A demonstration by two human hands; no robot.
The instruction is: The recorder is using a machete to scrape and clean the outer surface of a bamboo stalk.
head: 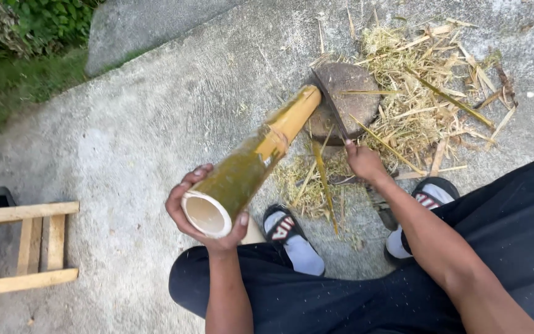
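My left hand point(200, 218) grips the near, open end of a thick yellow-green bamboo pole point(261, 154). The pole slants away from me, and its far end rests on a round wooden chopping block point(356, 93). My right hand point(364, 162) is closed on the handle of a long dark blade point(329, 102). The blade's edge lies against the far end of the pole, over the block. I am sitting low, with dark trousers and both feet in sandals and socks on the concrete.
Bamboo strips and shavings point(428, 93) lie scattered around and beyond the block on the concrete ground point(156, 124). A small wooden frame point(32, 247) stands at the left. Grass and plants point(26, 43) border the slab at the upper left.
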